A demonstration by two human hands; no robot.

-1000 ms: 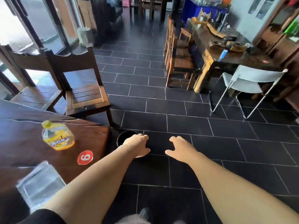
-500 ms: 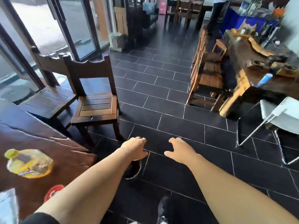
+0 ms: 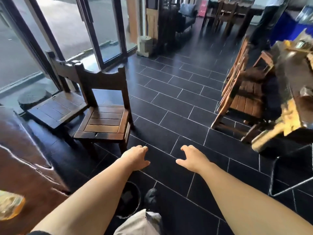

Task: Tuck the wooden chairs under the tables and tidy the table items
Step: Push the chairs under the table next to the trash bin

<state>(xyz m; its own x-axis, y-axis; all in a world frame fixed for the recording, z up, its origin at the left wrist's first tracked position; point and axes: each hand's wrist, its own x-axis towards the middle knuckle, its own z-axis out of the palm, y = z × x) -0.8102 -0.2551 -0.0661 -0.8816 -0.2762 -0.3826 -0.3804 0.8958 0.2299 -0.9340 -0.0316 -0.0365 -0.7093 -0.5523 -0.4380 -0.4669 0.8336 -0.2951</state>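
Head camera looks down over two bare forearms onto a dark tiled floor [image 3: 177,107]. Far left of the near chair [image 3: 105,121], at the lower edge of the picture, a yellow bottle [image 3: 10,206] lies blurred on a reddish-brown wooden surface [image 3: 25,158], whose rough edge runs toward the chair's front. Left of and behind the near chair stands a second dark wooden chair [image 3: 55,107], with its back toward the glass doors [image 3: 67,22]. The near chair itself stands upright on the floor, apart from the surface and not tucked under it, with its slatted seat toward the person and its tall back on the far side.

Just right of the near chair's front leg hovers the left hand [image 3: 135,157], palm down, fingers loosely bent and slightly spread, holding nothing and apart from the chair. Closer to the person than the chair, a black bin [image 3: 130,199] shows partly under the left forearm, with a dark shoe [image 3: 151,197] beside it. Further right of the chair is the right hand [image 3: 191,158], palm down, thumb out, fingers relaxed, empty, above the tiles.

Well to the right of the near chair, across the floor, a row of lighter wooden chairs [image 3: 243,99] sits pushed in against another wooden table [image 3: 291,82] that carries blurred things I cannot make out. At the right edge, part of a thin metal chair frame [image 3: 288,184] shows.
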